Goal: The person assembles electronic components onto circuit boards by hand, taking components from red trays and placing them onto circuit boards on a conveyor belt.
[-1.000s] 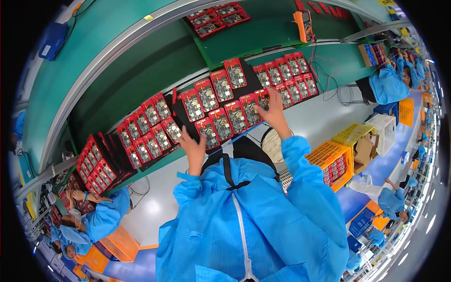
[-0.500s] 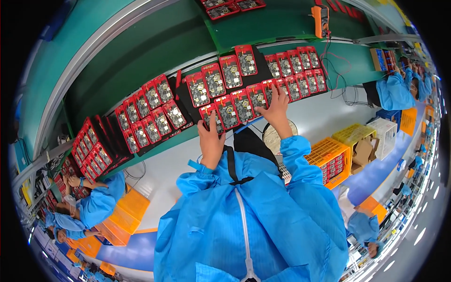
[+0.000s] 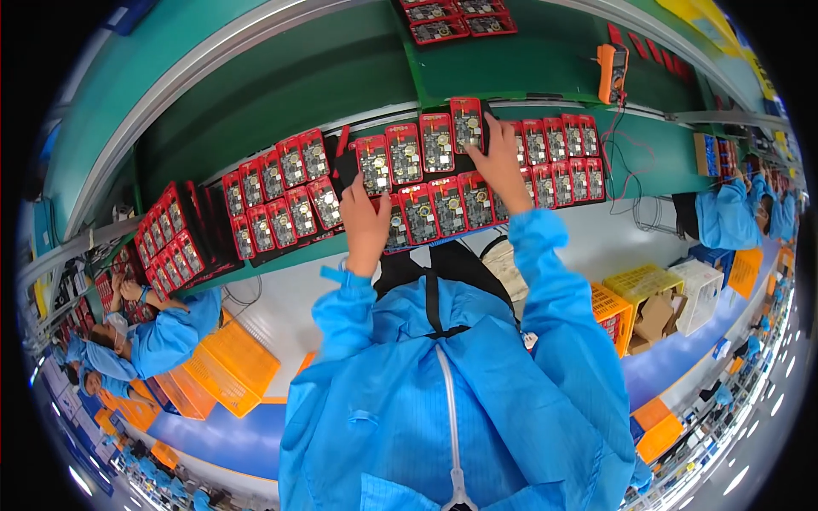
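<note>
Red-framed circuit boards point(image 3: 436, 143) stand in two rows on a black tray point(image 3: 347, 167) in front of me. My left hand point(image 3: 366, 226) is at the tray's left end, thumb and fingers apart by the lower corner of the upper row's leftmost board point(image 3: 373, 163); it partly covers the lower row's first board point(image 3: 396, 230). My right hand point(image 3: 503, 166) spreads its fingers at the upper row's rightmost board point(image 3: 467, 125), thumb near its lower edge and fingers along its right side. That board sits higher than its neighbours. Neither hand appears to lift anything.
More trays of red-framed boards flank mine, left point(image 3: 281, 192) and right point(image 3: 558, 162). An orange multimeter point(image 3: 612, 74) with cables stands at the back right. Yellow point(image 3: 645, 285) and orange crates point(image 3: 230, 366) stand on the floor. Co-workers in blue sit at both sides.
Both hands have moved away from me, from the lower row toward the upper row. My right hand now reaches the upper right board. The whole view has shifted slightly.
</note>
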Demonstrator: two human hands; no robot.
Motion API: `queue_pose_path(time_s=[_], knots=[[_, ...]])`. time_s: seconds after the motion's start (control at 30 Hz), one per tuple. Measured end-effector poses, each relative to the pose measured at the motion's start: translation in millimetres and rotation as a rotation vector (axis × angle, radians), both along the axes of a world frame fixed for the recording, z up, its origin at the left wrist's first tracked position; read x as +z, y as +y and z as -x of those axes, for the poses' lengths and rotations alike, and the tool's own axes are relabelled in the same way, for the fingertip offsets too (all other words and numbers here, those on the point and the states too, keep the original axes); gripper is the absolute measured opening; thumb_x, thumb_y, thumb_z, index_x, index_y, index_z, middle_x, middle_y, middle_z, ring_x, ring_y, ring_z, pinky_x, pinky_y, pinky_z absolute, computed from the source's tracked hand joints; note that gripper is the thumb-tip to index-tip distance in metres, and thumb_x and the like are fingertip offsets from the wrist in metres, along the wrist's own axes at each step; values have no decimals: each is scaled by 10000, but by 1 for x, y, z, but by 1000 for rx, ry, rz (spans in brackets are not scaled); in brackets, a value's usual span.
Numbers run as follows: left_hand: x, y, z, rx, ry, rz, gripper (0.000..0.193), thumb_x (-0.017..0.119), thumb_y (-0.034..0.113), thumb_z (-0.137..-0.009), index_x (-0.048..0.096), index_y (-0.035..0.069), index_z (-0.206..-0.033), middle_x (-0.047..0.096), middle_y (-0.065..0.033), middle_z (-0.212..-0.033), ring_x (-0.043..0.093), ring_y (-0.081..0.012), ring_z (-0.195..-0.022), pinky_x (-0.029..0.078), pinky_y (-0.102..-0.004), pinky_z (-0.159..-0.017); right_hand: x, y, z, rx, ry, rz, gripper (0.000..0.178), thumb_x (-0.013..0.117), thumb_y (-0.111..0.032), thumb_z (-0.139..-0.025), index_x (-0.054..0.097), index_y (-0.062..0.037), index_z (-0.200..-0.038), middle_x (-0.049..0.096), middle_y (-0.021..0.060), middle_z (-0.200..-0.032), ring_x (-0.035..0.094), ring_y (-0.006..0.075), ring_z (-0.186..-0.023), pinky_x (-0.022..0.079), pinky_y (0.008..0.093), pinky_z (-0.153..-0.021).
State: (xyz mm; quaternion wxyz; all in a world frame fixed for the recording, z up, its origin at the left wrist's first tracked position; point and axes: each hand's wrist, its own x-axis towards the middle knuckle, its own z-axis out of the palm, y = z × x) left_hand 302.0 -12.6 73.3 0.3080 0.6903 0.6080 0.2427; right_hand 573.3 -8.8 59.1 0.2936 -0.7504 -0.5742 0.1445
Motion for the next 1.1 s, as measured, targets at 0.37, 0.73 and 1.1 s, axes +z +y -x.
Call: queue_pose_path(time_s=[0.37, 0.73, 1.1], knots=[[-26, 19, -17, 161, -17, 57, 688, 610, 146, -828, 324, -28, -1429, 478, -237, -1038, 502, -411, -930, 423, -470, -821, -23, 39, 9, 92, 0, 132, 796, 798, -225, -688, 380, -4, -1328, 445, 260, -1150, 484, 480, -999, 421, 532, -879], [-45, 18, -15, 224, -111, -115, 612, 612, 140, -802, 429, 6, -1370, 468, -206, -1213, 461, -405, -1055, 392, -484, -926, -15, 34, -2, 162, 38, 345, 862, 796, -269, -695, 328, -18, -1374, 429, 273, -1218, 472, 475, -1107, 419, 502, -954], [-34, 56, -39, 114, 193, -184, 432, 586, 291, -865, 568, 234, -1293, 460, -183, -1302, 468, -373, -991, 413, -474, -779, -19, 35, -10, 119, -4, 357, 774, 727, -268, -756, 323, -24, -1371, 447, 321, -1206, 484, 510, -1106, 438, 491, -962]])
